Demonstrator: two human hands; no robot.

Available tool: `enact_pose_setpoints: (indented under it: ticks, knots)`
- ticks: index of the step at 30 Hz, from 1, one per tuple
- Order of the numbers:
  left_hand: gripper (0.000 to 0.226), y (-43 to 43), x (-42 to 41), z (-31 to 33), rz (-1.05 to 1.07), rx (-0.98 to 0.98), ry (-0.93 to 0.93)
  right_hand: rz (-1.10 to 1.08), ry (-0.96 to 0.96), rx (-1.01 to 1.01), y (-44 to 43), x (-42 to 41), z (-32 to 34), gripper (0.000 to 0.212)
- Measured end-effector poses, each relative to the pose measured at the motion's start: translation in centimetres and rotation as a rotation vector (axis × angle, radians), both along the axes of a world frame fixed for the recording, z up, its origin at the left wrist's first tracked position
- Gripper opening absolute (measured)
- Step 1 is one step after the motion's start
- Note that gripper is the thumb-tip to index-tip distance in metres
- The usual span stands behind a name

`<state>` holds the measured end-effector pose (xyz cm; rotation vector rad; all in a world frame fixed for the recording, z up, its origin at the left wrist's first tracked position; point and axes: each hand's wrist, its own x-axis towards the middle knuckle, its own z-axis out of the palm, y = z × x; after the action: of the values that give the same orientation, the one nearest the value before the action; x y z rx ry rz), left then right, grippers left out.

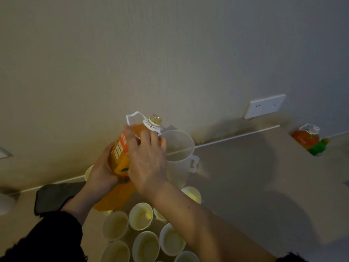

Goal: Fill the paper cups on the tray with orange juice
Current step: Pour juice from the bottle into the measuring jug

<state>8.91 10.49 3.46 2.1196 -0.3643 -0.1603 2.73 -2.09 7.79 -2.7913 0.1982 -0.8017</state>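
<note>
Juice bottle [120, 161]: large clear plastic, filled w/ orange liquid, orange label w/ white print, white carry loop at the neck, cap off, threaded mouth bare. It is held in the air and tilted, w/ the mouth up and away toward the wall [170, 53] and the base low, toward the person. The neck lies just beside the rim of a clear jug [179, 156], which stands upright on the bench [245, 167] w/ its side handle to the right. L hand [102, 173]: under the bottle from lower left, palm against the lower body, fingers round the underside and mostly hidden. R hand [149, 163]: back of hand to camera, laid over the bottle's shoulder, fingers [146, 138] curled over it just below the white loop. Both hands grip the bottle. L arm in a dark sleeve [47, 237]; R forearm bare. Counts: 2 hands; 2 bottles of juice, the 2nd bottle [306, 138] capped, far right by the wall, just beside a green item [319, 146] too blurred to name; 1 jug; 10 paper cups [140, 215] in a tight cluster under and near the held bottle, approx. half partly hidden or cut by the frame edge, insides pale yellow in dim light, fill level not readable. Also 1 wall socket [264, 105] and 1 dark cloth [54, 197] on the bench at left.
</note>
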Motion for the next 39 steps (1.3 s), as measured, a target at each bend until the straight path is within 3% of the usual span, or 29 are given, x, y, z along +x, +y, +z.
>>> enact_pose_setpoints:
  ticks: [8, 15, 23, 32, 39]
  knots:
    - [0.112, 0.0, 0.3, 0.0, 0.004, 0.084, 0.023, -0.025, 0.025, 0.048, -0.1, 0.2, -1.3, 0.087]
    - [0.113, -0.1, 0.4, 0.2, -0.005, 0.151, 0.036, -0.065, 0.038, 0.101, -0.5, 0.2, -1.7, 0.073]
    - [0.11, -0.8, 0.0, 0.7, -0.003, 0.181, 0.05, 0.041, 0.151, 0.155, -1.3, -0.3, -1.5, 0.069]
    - [0.111, -0.3, 0.1, 1.0, -0.008, 0.173, 0.12, 0.03, 0.142, 0.166, -1.4, -0.4, -1.6, 0.07]
    - [0.114, 0.2, 0.2, 1.3, 0.0, 0.219, 0.151, 0.022, 0.116, 0.22, -1.1, -0.3, -1.9, 0.057]
